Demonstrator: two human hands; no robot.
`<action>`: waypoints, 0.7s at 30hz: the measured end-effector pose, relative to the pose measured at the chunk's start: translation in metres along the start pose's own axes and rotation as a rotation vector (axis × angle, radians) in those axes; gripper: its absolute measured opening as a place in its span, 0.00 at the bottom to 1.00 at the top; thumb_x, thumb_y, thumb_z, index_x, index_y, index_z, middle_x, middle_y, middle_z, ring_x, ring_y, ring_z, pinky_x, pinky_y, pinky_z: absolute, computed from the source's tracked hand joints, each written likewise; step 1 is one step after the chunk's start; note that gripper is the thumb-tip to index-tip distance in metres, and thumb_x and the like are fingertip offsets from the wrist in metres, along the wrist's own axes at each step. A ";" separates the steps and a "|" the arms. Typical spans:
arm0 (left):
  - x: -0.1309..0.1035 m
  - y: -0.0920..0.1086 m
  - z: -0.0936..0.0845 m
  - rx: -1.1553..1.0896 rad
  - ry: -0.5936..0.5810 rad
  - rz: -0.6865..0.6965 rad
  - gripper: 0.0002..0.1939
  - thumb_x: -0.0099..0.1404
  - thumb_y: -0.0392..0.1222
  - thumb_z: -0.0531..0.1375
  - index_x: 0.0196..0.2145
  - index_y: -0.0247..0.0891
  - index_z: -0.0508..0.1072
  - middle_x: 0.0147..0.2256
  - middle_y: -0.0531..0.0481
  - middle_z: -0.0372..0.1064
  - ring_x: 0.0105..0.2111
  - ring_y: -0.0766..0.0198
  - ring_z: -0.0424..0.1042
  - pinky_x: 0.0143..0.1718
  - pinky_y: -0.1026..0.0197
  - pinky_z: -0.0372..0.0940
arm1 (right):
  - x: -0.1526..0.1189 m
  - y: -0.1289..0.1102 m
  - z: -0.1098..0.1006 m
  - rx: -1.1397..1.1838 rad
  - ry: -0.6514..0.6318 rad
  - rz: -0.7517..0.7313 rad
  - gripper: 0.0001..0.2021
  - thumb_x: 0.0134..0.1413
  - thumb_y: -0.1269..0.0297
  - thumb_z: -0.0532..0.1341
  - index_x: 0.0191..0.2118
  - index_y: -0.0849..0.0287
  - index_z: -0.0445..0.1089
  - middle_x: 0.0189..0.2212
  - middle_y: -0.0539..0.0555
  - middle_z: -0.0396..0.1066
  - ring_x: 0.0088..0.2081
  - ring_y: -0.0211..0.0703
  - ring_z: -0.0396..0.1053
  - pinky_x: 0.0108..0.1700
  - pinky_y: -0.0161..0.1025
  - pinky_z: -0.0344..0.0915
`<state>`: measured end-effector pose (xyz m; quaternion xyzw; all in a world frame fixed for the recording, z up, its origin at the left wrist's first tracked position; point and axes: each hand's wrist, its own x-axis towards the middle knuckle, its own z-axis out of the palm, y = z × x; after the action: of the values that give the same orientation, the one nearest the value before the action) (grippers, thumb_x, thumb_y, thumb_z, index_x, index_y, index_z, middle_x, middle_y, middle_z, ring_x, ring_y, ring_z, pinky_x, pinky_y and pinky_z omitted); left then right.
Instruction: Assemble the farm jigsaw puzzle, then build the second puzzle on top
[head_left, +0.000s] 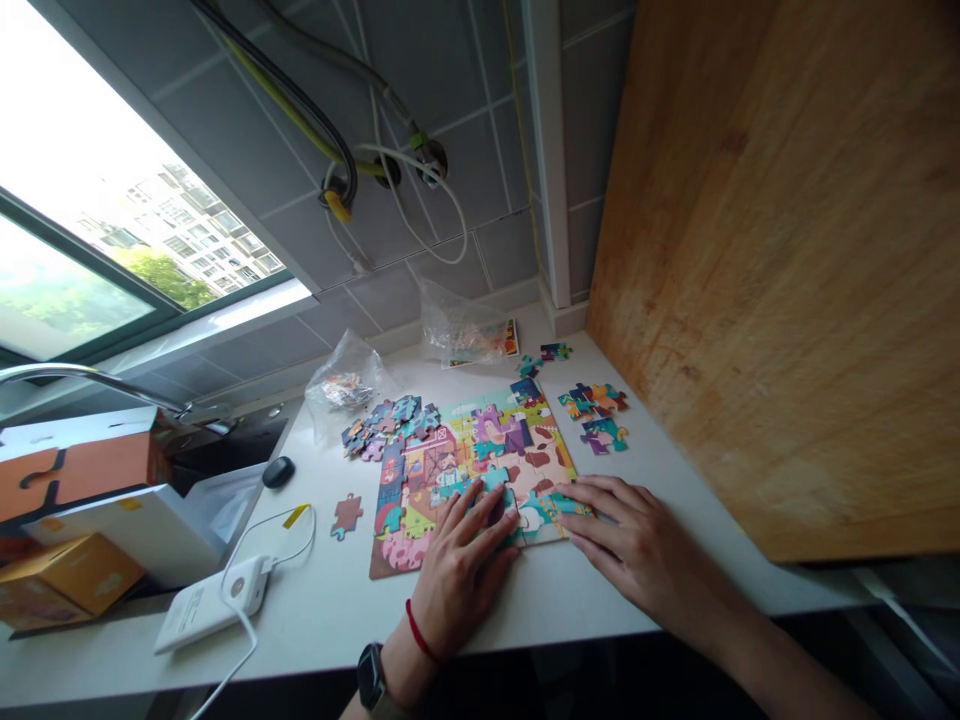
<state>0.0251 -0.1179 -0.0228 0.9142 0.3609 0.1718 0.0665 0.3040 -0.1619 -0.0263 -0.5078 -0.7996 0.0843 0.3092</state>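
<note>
A colourful jigsaw puzzle (442,462) with farm pictures lies joined on the white counter, with a few pieces resting on top of it. My left hand (466,550), with a red cord and a dark watch at the wrist, lies over its lower middle, fingers stretched across the pieces. My right hand (626,530) rests at the lower right edge, fingertips on teal pieces (566,505) there. Both hands hide parts of the picture. Loose pieces lie around: a pile (394,420) at upper left, a single brown piece (346,516) at left, and clusters (594,401) at right.
Clear plastic bags (346,378) and a picture card (480,345) lie at the back. A white power bank (214,605) with a cable and a black oval object (278,472) are at left, near boxes (71,540) and a sink tap. A wooden board (787,250) stands at right.
</note>
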 end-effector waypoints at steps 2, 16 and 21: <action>0.000 0.000 -0.001 -0.004 0.001 0.003 0.22 0.75 0.41 0.59 0.64 0.49 0.72 0.66 0.45 0.67 0.69 0.42 0.62 0.61 0.32 0.70 | -0.001 0.000 0.000 0.000 -0.009 0.002 0.14 0.63 0.72 0.64 0.51 0.47 0.78 0.58 0.52 0.77 0.57 0.53 0.73 0.52 0.50 0.75; 0.000 0.000 -0.002 0.079 0.011 0.062 0.24 0.75 0.38 0.58 0.65 0.58 0.71 0.70 0.47 0.60 0.70 0.42 0.59 0.61 0.33 0.69 | -0.001 0.000 0.000 -0.004 -0.027 0.000 0.14 0.65 0.71 0.63 0.52 0.48 0.78 0.59 0.52 0.76 0.58 0.54 0.72 0.52 0.50 0.74; -0.001 0.000 -0.001 0.093 -0.015 0.047 0.24 0.75 0.40 0.60 0.65 0.58 0.71 0.70 0.48 0.60 0.70 0.41 0.58 0.62 0.34 0.68 | -0.001 0.000 0.001 0.001 -0.030 -0.005 0.15 0.65 0.72 0.63 0.52 0.47 0.78 0.59 0.50 0.76 0.58 0.54 0.72 0.51 0.51 0.74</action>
<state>0.0239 -0.1188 -0.0223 0.9258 0.3464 0.1496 0.0224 0.3043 -0.1626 -0.0275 -0.5045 -0.8053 0.0916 0.2977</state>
